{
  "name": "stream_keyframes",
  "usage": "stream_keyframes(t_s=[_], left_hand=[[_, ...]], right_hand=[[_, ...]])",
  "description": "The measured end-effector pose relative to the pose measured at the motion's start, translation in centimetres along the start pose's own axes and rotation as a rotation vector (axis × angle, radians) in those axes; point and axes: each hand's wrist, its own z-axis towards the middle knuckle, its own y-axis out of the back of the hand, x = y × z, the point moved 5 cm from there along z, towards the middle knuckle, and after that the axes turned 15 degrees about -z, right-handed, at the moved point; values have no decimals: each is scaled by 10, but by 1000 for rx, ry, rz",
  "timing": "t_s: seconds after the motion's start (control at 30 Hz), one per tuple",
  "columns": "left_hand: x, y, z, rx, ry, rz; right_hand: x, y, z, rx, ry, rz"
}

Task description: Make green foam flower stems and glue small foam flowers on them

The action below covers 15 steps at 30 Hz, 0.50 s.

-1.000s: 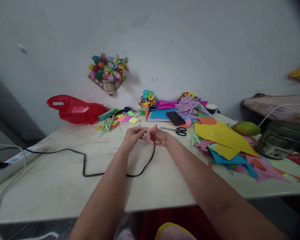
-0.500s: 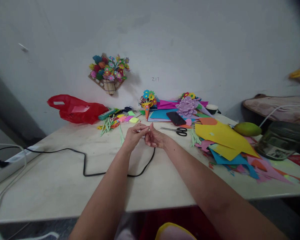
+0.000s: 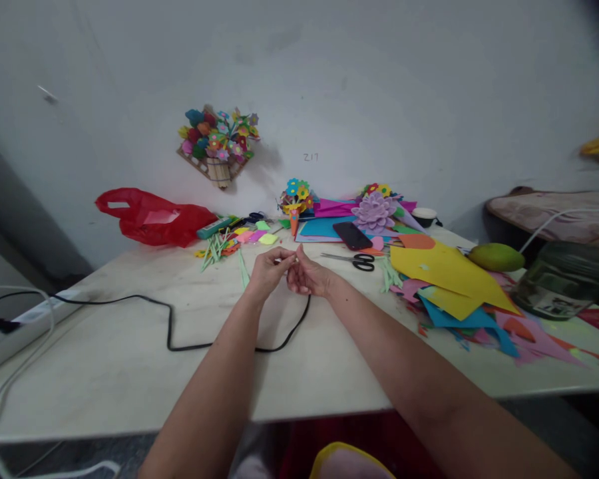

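My left hand (image 3: 268,271) and my right hand (image 3: 309,274) meet above the middle of the table (image 3: 130,372), fingertips pinched together. Whatever small piece lies between them is too small and too covered by the fingers to name. A black cable (image 3: 190,348) runs over the table, passes beneath my left forearm and curves up to my right hand, where its end is hidden. Just right of my right hand lie black-handled scissors (image 3: 363,261). Pale green paper strips (image 3: 243,269) lie beyond my left hand.
A red plastic bag (image 3: 164,223) lies back left, a white power strip (image 3: 30,319) at the left edge. Behind the scissors is a phone (image 3: 352,235). Yellow sheets (image 3: 429,273), coloured scraps, a green mango (image 3: 496,257) and a glass jar (image 3: 562,279) crowd the right.
My fingertips have come slightly closer together. Otherwise both hands stay in nearly the same place, and the things on the table have not moved.
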Motion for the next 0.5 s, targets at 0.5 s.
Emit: stream_keyframes(t_s=[0.5], left_hand=[[4,0,1,-40,-25,109]], right_hand=[[-4,-1,5,-89,-36,-28]])
